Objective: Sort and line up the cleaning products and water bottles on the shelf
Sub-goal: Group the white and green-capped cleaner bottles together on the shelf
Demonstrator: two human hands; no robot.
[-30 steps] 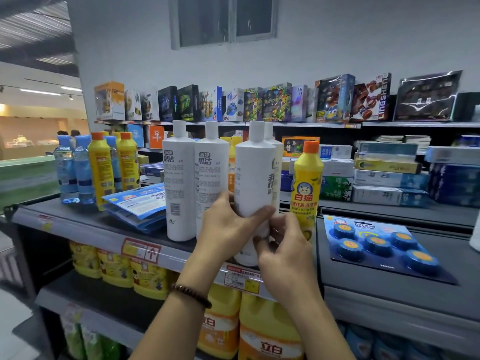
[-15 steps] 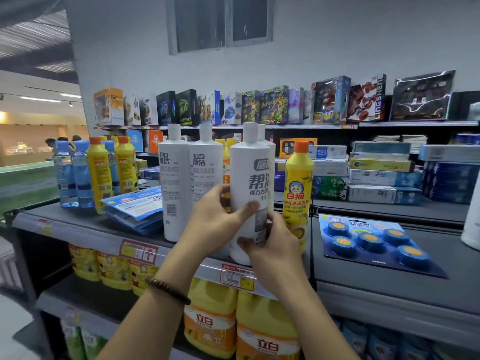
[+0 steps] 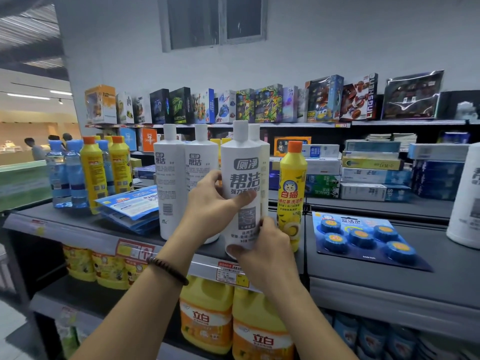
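A tall white cleaner bottle (image 3: 242, 162) stands at the front edge of the grey shelf (image 3: 78, 224), its printed label facing me. My left hand (image 3: 210, 206) wraps its left side at mid height, thumb across the front. My right hand (image 3: 262, 245) grips its base from the right. Two more white bottles (image 3: 168, 178) stand to the left with back labels showing, and another white bottle (image 3: 263, 157) is right behind. A yellow bottle with an orange cap (image 3: 291, 188) stands just right. Water bottles (image 3: 65, 175) and yellow bottles (image 3: 92, 172) stand at far left.
Flat blue packets (image 3: 130, 206) lie left of the white bottles. A card of blue toilet blocks (image 3: 361, 235) lies on the right shelf, and a white bottle (image 3: 466, 203) shows at the right edge. Yellow detergent jugs (image 3: 207, 313) fill the shelf below. Boxes line the back shelves.
The held white bottle has been turned about its axis, so its front label now faces me. Both hands stayed on it.
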